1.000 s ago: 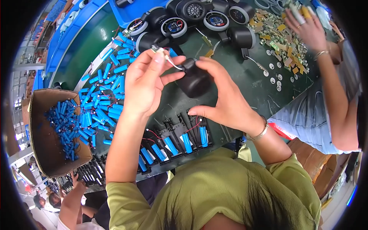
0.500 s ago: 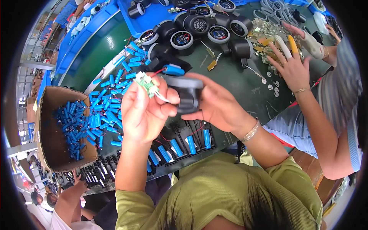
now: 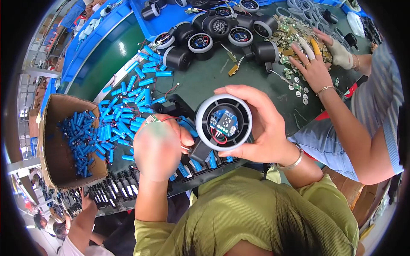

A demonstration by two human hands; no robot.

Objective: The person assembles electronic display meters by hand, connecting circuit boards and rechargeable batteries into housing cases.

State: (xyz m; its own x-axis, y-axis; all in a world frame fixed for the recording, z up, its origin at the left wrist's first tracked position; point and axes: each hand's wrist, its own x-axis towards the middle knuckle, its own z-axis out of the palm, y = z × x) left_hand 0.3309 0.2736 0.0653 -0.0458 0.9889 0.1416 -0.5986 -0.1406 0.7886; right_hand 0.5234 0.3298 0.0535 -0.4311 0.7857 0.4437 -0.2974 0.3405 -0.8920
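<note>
By the table's (image 3: 256, 77) near edge, our right hand (image 3: 271, 128) grips a round casing (image 3: 201, 150); our left hand (image 3: 158, 143) pinches a circuit board (image 3: 151, 120).

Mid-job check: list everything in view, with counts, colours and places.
Round unit: 1, black, grey rim, centre
Circuit board: 1, green, left of round unit
Loose batteries: many, blue, left-centre
Cardboard box: 1, brown, left, containing batteries
Battery casings: several, black, near edge
Other round units: over ten, black, far side
Tray: 1, blue, far side
Circuit-board pile: 1, green and tan, far right
Discs: several, white, below pile
Table: 1, green, underneath
Right co-worker: 1, striped top
Left grip: 1, bare, holding circuit board, blurred
Right grip: 1, bare, holding round unit
</note>
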